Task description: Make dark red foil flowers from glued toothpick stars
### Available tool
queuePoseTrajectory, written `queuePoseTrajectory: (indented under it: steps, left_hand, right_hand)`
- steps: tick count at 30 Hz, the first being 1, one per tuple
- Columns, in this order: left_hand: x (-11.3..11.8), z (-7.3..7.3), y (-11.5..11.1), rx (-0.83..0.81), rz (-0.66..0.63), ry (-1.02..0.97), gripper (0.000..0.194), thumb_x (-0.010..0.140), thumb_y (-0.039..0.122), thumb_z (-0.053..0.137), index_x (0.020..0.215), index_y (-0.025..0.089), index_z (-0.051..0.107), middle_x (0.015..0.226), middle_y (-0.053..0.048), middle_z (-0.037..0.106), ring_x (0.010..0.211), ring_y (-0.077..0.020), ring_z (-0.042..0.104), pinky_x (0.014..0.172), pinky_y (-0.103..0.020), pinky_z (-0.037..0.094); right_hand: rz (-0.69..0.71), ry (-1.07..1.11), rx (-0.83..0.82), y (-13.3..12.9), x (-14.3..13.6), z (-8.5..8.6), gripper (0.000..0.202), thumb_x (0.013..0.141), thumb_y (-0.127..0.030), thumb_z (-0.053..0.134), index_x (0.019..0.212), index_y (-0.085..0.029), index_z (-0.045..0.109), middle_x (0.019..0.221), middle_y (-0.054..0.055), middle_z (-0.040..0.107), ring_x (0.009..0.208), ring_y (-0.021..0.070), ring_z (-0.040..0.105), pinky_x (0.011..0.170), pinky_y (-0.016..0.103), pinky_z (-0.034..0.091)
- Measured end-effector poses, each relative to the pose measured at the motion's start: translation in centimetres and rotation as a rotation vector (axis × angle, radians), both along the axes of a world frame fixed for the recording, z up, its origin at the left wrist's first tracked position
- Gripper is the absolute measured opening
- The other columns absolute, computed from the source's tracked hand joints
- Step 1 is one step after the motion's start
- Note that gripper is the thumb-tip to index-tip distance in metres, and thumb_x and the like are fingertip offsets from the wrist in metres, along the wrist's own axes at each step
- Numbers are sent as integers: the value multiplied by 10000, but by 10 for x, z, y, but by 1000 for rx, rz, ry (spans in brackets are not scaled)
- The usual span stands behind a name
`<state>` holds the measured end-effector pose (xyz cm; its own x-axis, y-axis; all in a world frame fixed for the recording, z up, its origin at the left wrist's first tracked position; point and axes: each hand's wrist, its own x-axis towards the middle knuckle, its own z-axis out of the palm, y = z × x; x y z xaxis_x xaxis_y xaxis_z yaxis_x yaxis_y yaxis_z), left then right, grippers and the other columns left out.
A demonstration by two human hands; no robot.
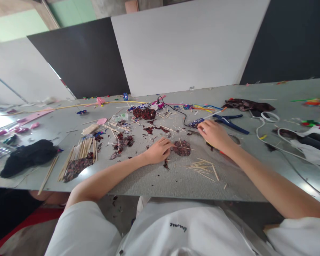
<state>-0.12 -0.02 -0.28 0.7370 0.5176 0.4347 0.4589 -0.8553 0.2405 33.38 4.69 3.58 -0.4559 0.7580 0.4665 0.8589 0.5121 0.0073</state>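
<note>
Round dark-red mottled piece (185,151) sits flat on the grey table (152,183), just right of the left hand (158,150), with thin pale sticks lying across it. Left hand: fingers curled in, mostly closed, tips at the end of a thin stick (188,148) — truly pinched or only pressed, can't tell. Right hand (211,132): half-curled, palm down, fingers at a blue patterned object (196,123) near the black cord (181,112); contact likely, but the grip is hidden, so can't tell if it's held

Handling, as a guess: the round piece looks very light, thin and floppy like cloth or film, so best taken by its outer rim and kept flat. Sticks look light, stiff, dry, not slippery, but easy to snap; hold near one end or at the middle, gently. Blue object looks bulkier and firmer, better taken round its body

Materials: mottled surface is dark red-brown with lighter specks, edge roughly circular. Loose sticks (200,166) are straight, pale, wood-like, fanned in a messy heap nearer the person. Torn scraps (122,141) of similar dark stuff look crumpled, ragged. Blue-handled pliers (230,122) look hard and smooth — beyond the right hand. Tabletop is grey with a fine streaky texture and a dull sheen
</note>
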Motion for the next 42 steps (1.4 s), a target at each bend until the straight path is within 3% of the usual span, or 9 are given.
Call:
queuePoseTrajectory:
  steps: [3,10,19,24,27,33,35,39,42]
  left_hand:
    - [0,0,0,-6,-41,2,397,1005,105,470,1349,192,648,1282,-130,665,1222,-265,604,1103,-466,521]
    - [-1,1,0,-23,-98,42,414,1026,143,474,1391,210,658,1361,-138,652,1292,-258,585,1149,-470,507]
    - [0,12,-7,-44,-165,74,442,1036,208,516,1459,255,634,1483,-116,614,1353,-280,535,1198,-507,471]
    - [0,10,-6,-38,-188,72,400,1053,216,491,1415,234,661,1473,-114,626,1344,-272,544,1206,-502,463]
    - [0,10,-5,-37,-188,68,390,1052,215,492,1401,226,667,1458,-122,635,1334,-271,553,1195,-492,475]
    - [0,12,-6,-34,-183,76,395,1042,208,510,1400,238,674,1460,-127,633,1338,-276,563,1199,-490,473]
    - [0,12,-6,-36,-194,68,420,1039,200,512,1430,247,655,1474,-128,626,1354,-279,552,1199,-495,471]
    - [0,12,-4,-35,-231,83,509,1052,217,483,1556,264,538,1517,-122,598,1408,-282,514,1228,-507,437]
    - [1,12,-3,-14,-253,112,492,1063,256,478,1549,243,548,1534,-121,587,1434,-296,488,1246,-507,411]
  right_hand:
    - [-236,23,-1,26,23,-6,346,1023,-401,520,1169,-126,671,1153,227,679,1136,388,590,984,509,476]
    - [-387,-43,-180,55,41,-35,424,1038,-428,455,1163,-93,681,1153,267,698,1101,383,641,931,519,511]
    - [-498,279,-100,54,43,-19,425,1031,-360,413,1290,-65,574,1082,263,734,1077,396,690,1048,559,422]
    - [-473,445,-83,45,51,-8,457,1004,-404,478,1337,-93,515,1137,259,732,1130,416,689,1048,559,439]
    - [-371,596,-74,41,51,-4,448,1022,-407,439,1365,-121,473,1127,229,746,1136,361,701,1037,523,473]
    - [-229,770,35,35,53,8,482,1039,-454,404,1386,-126,467,1159,229,717,895,251,692,888,412,526]
    - [-214,753,34,29,54,18,443,1019,-455,463,1344,-159,516,1116,180,726,823,235,660,833,391,517]
    - [-150,579,-120,6,46,38,334,950,-474,601,1173,-227,627,1059,94,747,915,258,660,805,360,475]
    - [-127,404,-246,-13,29,46,397,920,-612,636,1068,-244,651,882,56,740,766,252,661,697,337,444]
